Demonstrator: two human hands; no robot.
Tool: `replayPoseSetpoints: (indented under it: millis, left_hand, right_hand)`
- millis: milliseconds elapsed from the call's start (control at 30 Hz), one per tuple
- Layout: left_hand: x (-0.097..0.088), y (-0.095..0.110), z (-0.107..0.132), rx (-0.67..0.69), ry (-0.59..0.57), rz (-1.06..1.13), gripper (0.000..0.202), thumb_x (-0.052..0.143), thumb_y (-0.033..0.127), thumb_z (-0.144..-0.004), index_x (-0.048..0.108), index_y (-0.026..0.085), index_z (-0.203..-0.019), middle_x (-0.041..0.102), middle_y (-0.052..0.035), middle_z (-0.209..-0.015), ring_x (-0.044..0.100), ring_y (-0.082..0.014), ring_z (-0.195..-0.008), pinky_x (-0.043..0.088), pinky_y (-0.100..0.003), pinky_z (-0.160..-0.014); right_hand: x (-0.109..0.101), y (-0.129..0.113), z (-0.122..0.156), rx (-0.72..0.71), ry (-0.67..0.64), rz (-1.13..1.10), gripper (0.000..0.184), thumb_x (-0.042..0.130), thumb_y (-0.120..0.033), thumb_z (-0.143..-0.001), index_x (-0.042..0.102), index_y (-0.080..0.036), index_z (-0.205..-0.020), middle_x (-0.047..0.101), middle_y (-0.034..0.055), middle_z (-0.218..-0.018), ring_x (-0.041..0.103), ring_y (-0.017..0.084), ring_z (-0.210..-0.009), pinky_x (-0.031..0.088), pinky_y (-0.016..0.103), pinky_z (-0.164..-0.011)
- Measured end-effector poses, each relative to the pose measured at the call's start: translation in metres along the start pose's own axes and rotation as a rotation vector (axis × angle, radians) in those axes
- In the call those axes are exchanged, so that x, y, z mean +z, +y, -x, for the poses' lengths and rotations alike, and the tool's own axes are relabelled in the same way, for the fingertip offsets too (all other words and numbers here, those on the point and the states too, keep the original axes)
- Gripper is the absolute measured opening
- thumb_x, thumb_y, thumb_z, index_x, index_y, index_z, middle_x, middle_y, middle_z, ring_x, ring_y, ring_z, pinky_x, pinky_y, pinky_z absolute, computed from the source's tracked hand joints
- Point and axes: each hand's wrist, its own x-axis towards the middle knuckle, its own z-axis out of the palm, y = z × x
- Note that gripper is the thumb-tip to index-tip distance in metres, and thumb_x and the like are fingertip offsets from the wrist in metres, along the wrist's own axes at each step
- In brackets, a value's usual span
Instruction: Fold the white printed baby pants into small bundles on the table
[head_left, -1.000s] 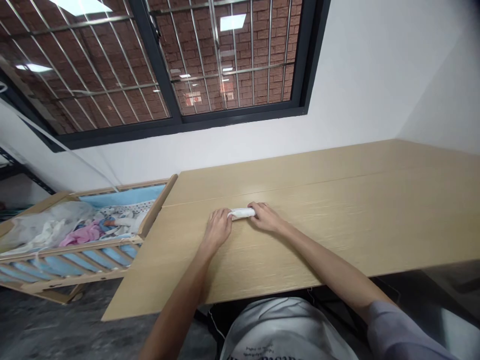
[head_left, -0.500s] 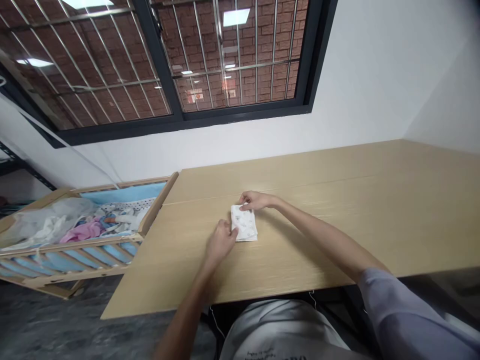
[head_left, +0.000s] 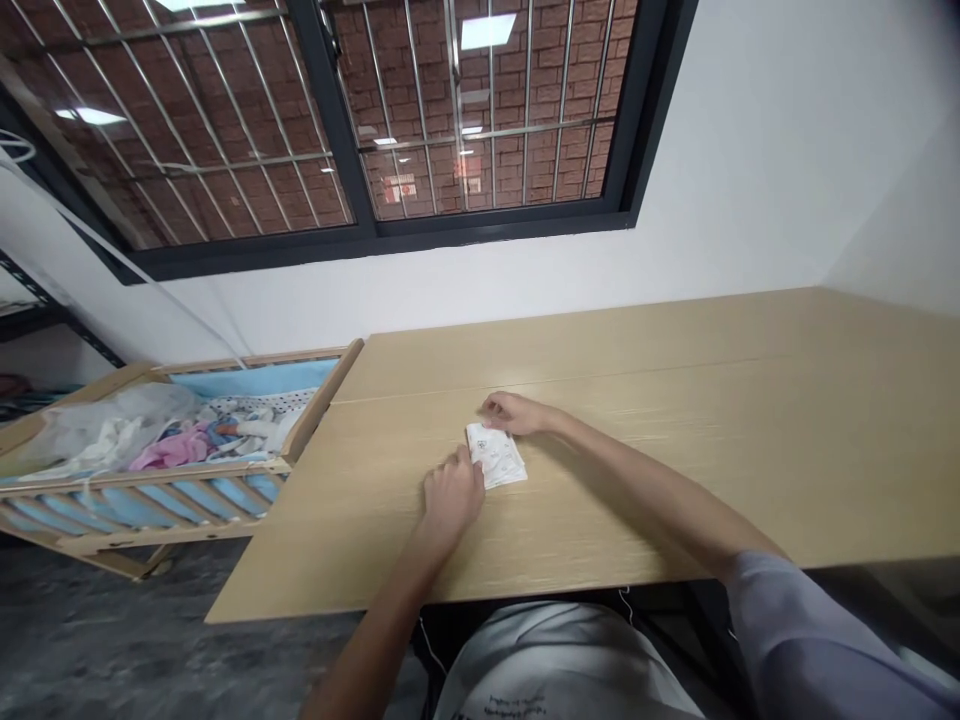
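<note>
On the pale wood-grain table (head_left: 675, 480), a folded white printed cloth (head_left: 496, 455) lies flat between both hands. The left hand (head_left: 452, 492) is curled, its fingers against the cloth's near edge; the right hand (head_left: 516, 413) rests partly open at the far edge. Whether either pinches it, I cannot tell. A wooden baby cot (head_left: 225, 468) stands beside the table's left end.

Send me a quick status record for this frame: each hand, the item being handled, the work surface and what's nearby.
Left hand: resting on the table, fingers at the cloth's left edge
Right hand: fingertips at the cloth's far edge
Item: small folded white printed cloth, lying flat
Surface: light wood table
Nearby: wooden crib left of the table, holding clothes, including a pink garment
</note>
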Motion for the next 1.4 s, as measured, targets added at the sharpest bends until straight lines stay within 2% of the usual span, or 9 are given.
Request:
replayPoseSetpoints:
  millis: [100, 200, 333, 500, 900, 1067, 1167, 1267, 1400]
  left_hand:
    - [0.006, 0.011, 0.026, 0.122, 0.149, -0.05, 0.042, 0.038, 0.041, -0.099, 0.057, 0.016, -0.126, 0.064, -0.0202, -0.128, 0.06, -0.0351, -0.119, 0.047, -0.048, -0.097]
    - [0.022, 0.023, 0.049, 0.232, 0.2, -0.016, 0.06, 0.045, 0.049, -0.096, 0.047, 0.013, -0.144, 0.047, -0.0214, -0.151, 0.043, -0.0392, -0.139, 0.042, -0.052, -0.107]
    - [0.043, 0.035, 0.06, 0.24, 0.126, 0.026, 0.053, 0.044, 0.044, -0.097, 0.059, 0.012, -0.136, 0.06, -0.0229, -0.137, 0.049, -0.0408, -0.133, 0.04, -0.058, -0.108]
    - [0.053, 0.035, 0.059, 0.25, 0.157, 0.004, 0.044, 0.045, 0.042, -0.097, 0.066, 0.021, -0.129, 0.066, -0.0174, -0.131, 0.05, -0.0374, -0.132, 0.041, -0.059, -0.108]
    - [0.057, 0.032, 0.061, 0.227, 0.134, 0.001, 0.063, 0.041, 0.044, -0.098, 0.044, 0.009, -0.149, 0.039, -0.0203, -0.158, 0.034, -0.0366, -0.147, 0.037, -0.053, -0.114]
    - [0.041, 0.03, 0.053, 0.248, 0.097, -0.007, 0.055, 0.044, 0.043, -0.097, 0.052, 0.013, -0.143, 0.047, -0.0182, -0.153, 0.043, -0.0357, -0.141, 0.034, -0.053, -0.114]
    - [0.015, 0.023, 0.04, 0.229, 0.091, -0.01, 0.043, 0.038, 0.04, -0.1, 0.064, 0.017, -0.126, 0.063, -0.0154, -0.137, 0.058, -0.0309, -0.125, 0.04, -0.048, -0.108]
    - [-0.011, 0.013, 0.02, 0.108, 0.131, -0.123, 0.046, 0.032, 0.043, -0.102, 0.066, 0.015, -0.115, 0.067, -0.0188, -0.121, 0.062, -0.0328, -0.113, 0.046, -0.045, -0.095]
    - [-0.026, 0.001, -0.011, -0.03, -0.026, -0.206, 0.058, 0.026, 0.05, -0.101, 0.064, 0.008, -0.117, 0.07, -0.0241, -0.113, 0.066, -0.0365, -0.108, 0.047, -0.047, -0.091]
  right_hand:
    - [-0.005, -0.036, 0.019, -0.149, 0.019, 0.105, 0.06, 0.044, -0.055, -0.1, 0.05, -0.016, -0.145, 0.053, 0.0166, -0.147, 0.05, 0.03, -0.136, 0.039, 0.046, -0.113]
    - [0.0, -0.07, 0.04, -0.244, -0.107, 0.141, 0.064, 0.033, -0.057, -0.103, 0.035, -0.022, -0.157, 0.036, 0.0083, -0.161, 0.032, 0.027, -0.149, 0.024, 0.046, -0.123]
    - [0.019, -0.09, 0.064, -0.36, -0.246, 0.129, 0.063, 0.035, -0.055, -0.104, 0.026, -0.029, -0.16, 0.025, 0.0009, -0.165, 0.023, 0.023, -0.153, 0.015, 0.044, -0.126]
    - [0.035, -0.075, 0.075, -0.381, -0.298, 0.129, 0.062, 0.035, -0.052, -0.104, 0.025, -0.028, -0.16, 0.027, 0.0016, -0.163, 0.024, 0.022, -0.152, 0.017, 0.042, -0.127]
    - [0.019, -0.019, 0.027, -0.208, -0.234, 0.195, 0.069, 0.026, -0.06, -0.103, 0.02, -0.023, -0.161, 0.016, 0.0004, -0.166, 0.013, 0.019, -0.155, 0.007, 0.04, -0.128]
    - [0.015, -0.015, 0.024, -0.164, -0.237, 0.161, 0.072, 0.025, -0.065, -0.102, 0.022, -0.025, -0.161, 0.015, -0.0011, -0.167, 0.012, 0.02, -0.155, 0.006, 0.039, -0.128]
    - [0.0, -0.015, 0.022, -0.072, -0.117, 0.095, 0.073, 0.025, -0.066, -0.101, 0.025, -0.024, -0.161, 0.018, 0.0019, -0.167, 0.017, 0.023, -0.154, 0.012, 0.042, -0.127]
    - [-0.016, -0.012, 0.02, 0.021, 0.09, 0.026, 0.068, 0.033, -0.06, -0.102, 0.039, -0.019, -0.155, 0.035, 0.0105, -0.161, 0.033, 0.028, -0.149, 0.025, 0.046, -0.122]
    - [-0.017, -0.008, 0.019, 0.06, 0.15, -0.015, 0.045, 0.053, -0.044, -0.097, 0.068, -0.014, -0.127, 0.066, 0.0161, -0.132, 0.062, 0.029, -0.118, 0.047, 0.04, -0.102]
